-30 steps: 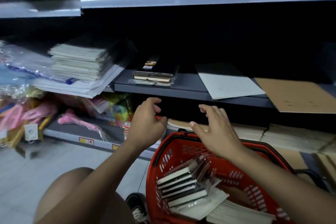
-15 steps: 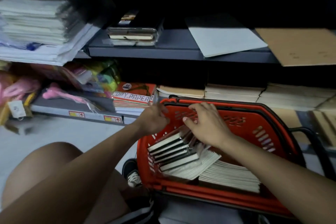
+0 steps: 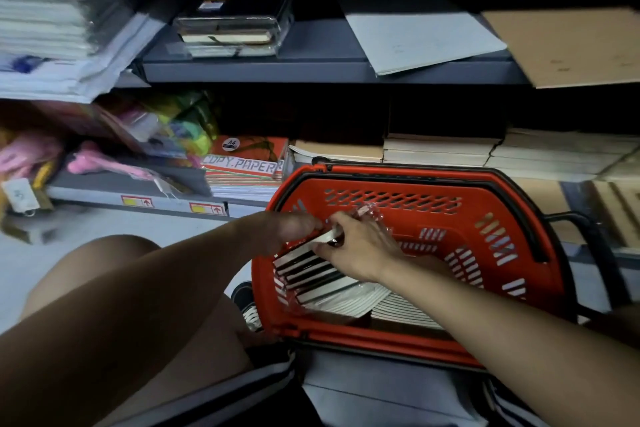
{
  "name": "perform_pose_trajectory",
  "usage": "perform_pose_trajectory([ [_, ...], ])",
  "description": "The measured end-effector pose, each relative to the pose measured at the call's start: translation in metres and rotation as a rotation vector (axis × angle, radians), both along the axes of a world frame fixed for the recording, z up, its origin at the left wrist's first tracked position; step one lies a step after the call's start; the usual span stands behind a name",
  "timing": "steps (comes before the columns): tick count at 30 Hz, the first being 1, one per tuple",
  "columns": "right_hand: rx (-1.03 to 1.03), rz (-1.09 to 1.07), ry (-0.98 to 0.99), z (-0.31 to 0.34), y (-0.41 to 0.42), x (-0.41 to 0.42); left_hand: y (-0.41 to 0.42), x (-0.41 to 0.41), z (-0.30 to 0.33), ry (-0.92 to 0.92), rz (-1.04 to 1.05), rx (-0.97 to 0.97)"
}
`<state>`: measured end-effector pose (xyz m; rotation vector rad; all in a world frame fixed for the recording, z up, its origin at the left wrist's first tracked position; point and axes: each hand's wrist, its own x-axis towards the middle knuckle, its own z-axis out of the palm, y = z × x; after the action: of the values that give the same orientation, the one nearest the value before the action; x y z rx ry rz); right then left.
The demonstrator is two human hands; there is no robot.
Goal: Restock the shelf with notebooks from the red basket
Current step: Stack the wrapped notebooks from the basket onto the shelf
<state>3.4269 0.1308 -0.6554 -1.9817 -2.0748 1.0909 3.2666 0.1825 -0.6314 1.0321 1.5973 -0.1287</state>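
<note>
A grey metal shelf [image 3: 325, 71] runs across the upper half of the frame, with a lower shelf level beneath it holding flat stacks of pale paper pads [image 3: 446, 149] at centre right. At lower centre right a red basket [image 3: 485, 191] with a black handle stands on the floor in front of the shelf. Inside it, toward its left side, lies a row of dark-covered notebooks [image 3: 311, 269] wrapped in clear plastic, with white-edged pads beside them. Both bare arms reach into the basket from the bottom of the frame. The right hand [image 3: 360, 250] curls its fingers round the top end of the uppermost notebook in the row. The left hand [image 3: 294, 227] meets that same notebook from the left, its fingers hidden behind it, so its hold cannot be told. On the upper shelf lie wrapped dark books [image 3: 235, 28], a white sheet [image 3: 422, 40] and brown card [image 3: 568, 45].
</note>
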Motion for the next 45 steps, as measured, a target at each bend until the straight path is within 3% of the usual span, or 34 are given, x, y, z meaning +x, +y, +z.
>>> perform_pose_trajectory([
  [5, 0.017, -0.021, 0.021, 0.001, -0.002, 0.002, 0.005, -0.001, -0.017, 0.021, 0.075, -0.078],
  [9, 0.029, -0.045, 0.055, -0.001, -0.004, 0.001, 0.021, -0.002, -0.052, 0.084, 0.12, -0.019],
  [16, 0.079, -0.16, 0.164, 0.01, -0.005, 0.013, 0.009, 0.011, 0.001, 0.026, 0.25, 0.084],
  [27, 0.109, -0.212, 0.235, 0.025, -0.018, 0.03, 0.001, -0.021, 0.007, -0.169, 0.339, 0.11],
  [35, 0.162, -0.241, 0.275, 0.045, -0.041, 0.041, -0.02, -0.024, 0.04, -0.243, 0.404, 0.233],
  [41, 0.234, -0.229, 0.302, 0.072, -0.051, 0.046, -0.038, -0.027, 0.073, -0.399, 0.392, 0.193],
  [45, 0.283, -0.244, 0.333, 0.084, -0.063, 0.046, -0.054, -0.026, 0.097, -0.376, 0.368, 0.325],
])
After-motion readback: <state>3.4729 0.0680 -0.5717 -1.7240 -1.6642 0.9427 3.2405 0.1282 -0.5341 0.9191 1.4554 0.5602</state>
